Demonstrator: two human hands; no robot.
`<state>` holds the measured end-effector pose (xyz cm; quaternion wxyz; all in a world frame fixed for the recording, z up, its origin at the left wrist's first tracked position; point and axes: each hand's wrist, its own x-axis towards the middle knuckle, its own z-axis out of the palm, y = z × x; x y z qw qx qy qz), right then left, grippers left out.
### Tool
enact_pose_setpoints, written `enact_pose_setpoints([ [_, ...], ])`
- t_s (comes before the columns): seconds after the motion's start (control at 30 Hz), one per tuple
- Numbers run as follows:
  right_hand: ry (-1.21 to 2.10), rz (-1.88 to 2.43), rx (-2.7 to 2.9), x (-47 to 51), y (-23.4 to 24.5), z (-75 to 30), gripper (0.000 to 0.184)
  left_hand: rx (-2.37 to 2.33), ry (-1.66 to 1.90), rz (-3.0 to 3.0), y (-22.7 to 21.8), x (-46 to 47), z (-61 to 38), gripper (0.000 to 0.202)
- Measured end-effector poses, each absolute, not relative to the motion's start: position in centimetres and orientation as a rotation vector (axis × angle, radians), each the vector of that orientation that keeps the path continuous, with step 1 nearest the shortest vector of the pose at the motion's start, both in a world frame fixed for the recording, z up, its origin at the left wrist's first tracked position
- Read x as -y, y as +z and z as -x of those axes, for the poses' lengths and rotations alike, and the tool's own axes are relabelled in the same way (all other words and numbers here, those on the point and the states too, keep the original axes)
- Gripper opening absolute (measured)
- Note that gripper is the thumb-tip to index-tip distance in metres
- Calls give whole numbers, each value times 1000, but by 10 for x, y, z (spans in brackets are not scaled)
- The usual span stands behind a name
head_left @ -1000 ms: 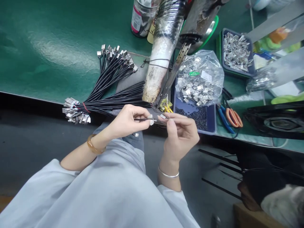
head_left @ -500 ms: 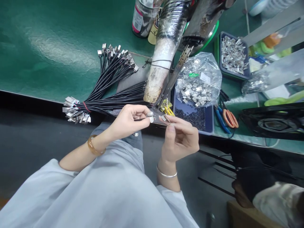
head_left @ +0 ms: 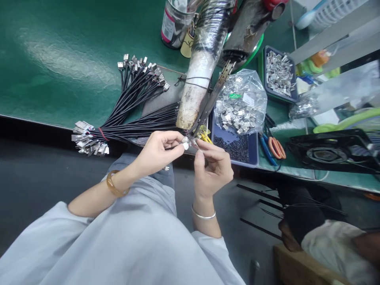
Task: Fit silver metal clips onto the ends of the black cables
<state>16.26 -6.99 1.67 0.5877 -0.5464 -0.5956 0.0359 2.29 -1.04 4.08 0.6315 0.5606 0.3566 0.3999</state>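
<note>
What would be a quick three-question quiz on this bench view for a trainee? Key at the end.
1. What does the right hand pinch? A) the clear bag; B) a small metal part; C) the orange handles.
2. True or false: the silver bangle is on the left wrist.
3. Fill in: a ____ band ties the black cables.

Key: 1 B; 2 False, the amber bangle is there; 3 red.
</note>
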Motion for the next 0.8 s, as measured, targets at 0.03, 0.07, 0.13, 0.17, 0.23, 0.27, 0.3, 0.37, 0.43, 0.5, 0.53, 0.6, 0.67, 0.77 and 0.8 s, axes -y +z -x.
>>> enact_pose_setpoints([
  [0.03, 45, 1273, 1428, 69, 16, -163, 11, -831, 934, -1287, 41, 11, -24, 17],
  [0.07, 2, 1267, 1465, 69, 16, -163, 12, -851, 954, -1294, 41, 11, -26, 18],
  [0.13, -81, 1247, 1516, 67, 15, -163, 15, -898, 998, -1307, 40, 12, -29, 18],
  [0.17, -118, 1239, 1531, 66, 15, -164, 15, -918, 1020, -1309, 40, 13, -30, 17],
  [0.23, -188, 1232, 1557, 64, 17, -164, 16, -945, 1051, -1305, 39, 14, -33, 16],
  [0.27, -219, 1233, 1572, 63, 17, -164, 16, -955, 1062, -1303, 38, 15, -35, 15],
  [0.3, -247, 1235, 1587, 62, 18, -164, 16, -963, 1072, -1304, 38, 16, -36, 14],
  [0.37, -283, 1240, 1614, 61, 20, -165, 16, -975, 1093, -1312, 38, 16, -37, 14],
  [0.43, -299, 1242, 1631, 60, 21, -166, 16, -988, 1111, -1324, 38, 17, -38, 15],
  [0.5, -303, 1240, 1639, 59, 22, -167, 16, -1008, 1114, -1336, 39, 17, -38, 16],
  [0.53, -305, 1236, 1639, 59, 22, -168, 15, -1018, 1110, -1339, 40, 17, -38, 17],
  [0.6, -316, 1225, 1634, 58, 22, -168, 15, -1032, 1101, -1341, 42, 17, -38, 17],
  [0.67, -327, 1216, 1629, 57, 21, -168, 16, -1037, 1095, -1336, 43, 17, -37, 17],
  [0.77, -347, 1203, 1638, 56, 21, -169, 16, -1032, 1083, -1320, 41, 17, -37, 16],
  [0.8, -355, 1199, 1648, 57, 21, -169, 16, -1028, 1073, -1316, 40, 17, -37, 16],
])
